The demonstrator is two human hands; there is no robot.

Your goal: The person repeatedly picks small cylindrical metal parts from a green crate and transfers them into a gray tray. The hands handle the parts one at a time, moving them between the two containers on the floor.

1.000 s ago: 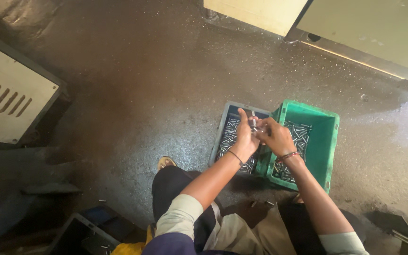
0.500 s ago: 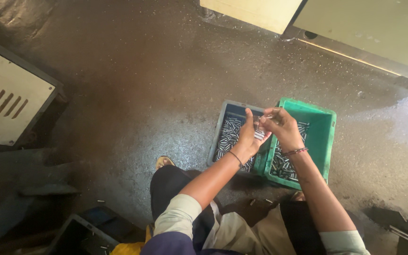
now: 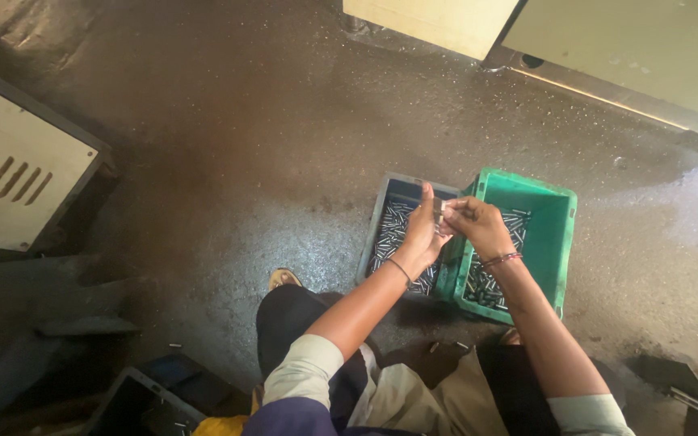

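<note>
Far left: a cream cabinet (image 3: pixel 10 173) with slots in its face, standing on the dark, speckled floor (image 3: pixel 228 137). Below it, at the lower edge, a dark tray (image 3: pixel 143 400) with a few small metal pieces beside it.

Centre: a grey bin (image 3: pixel 389 230) on the floor, filled with small shiny metal pins. My left hand (image 3: pixel 420 234) is raised over this bin, fingers closed, thumb up. A thin bangle sits on that wrist.

Between the two hands: one small metal part (image 3: pixel 439 211), pinched from both sides. It hangs over the seam where the two bins touch.

Right of that: my right hand (image 3: pixel 478 226), fingers curled shut on the same part, a red thread band on the wrist. Under it, the green bin (image 3: pixel 543 234), tilted slightly, also holding metal pins.

Top right: pale panels (image 3: pixel 607 48) of a large unit.
</note>
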